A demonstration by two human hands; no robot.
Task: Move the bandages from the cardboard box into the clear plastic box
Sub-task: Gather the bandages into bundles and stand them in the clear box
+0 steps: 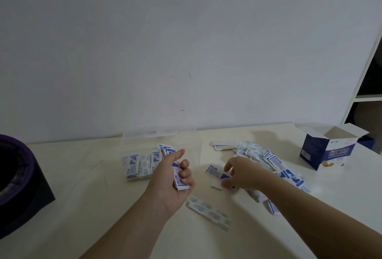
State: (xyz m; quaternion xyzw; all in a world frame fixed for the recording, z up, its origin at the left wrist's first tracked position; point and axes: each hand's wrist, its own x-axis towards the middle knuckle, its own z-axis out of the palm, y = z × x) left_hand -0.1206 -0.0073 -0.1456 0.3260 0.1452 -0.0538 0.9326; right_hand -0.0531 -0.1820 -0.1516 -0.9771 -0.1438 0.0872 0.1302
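A clear plastic box (186, 134) stands at the back middle of the table, with several blue-and-white bandages (137, 164) lined up inside it. My left hand (172, 178) grips a small stack of bandages (179, 178) just in front of that box. A loose pile of bandages (268, 159) lies to the right. My right hand (240, 173) reaches into the pile's near left edge and pinches a bandage (215, 171) there. The opened blue-and-white cardboard box (328, 151) stands upright at the far right.
One long bandage strip (207, 213) lies alone on the cream table (93, 207) near my left wrist. A dark purple-rimmed object (16, 176) sits at the left edge. A white shelf unit (365, 97) stands beyond the table's right end, against the wall.
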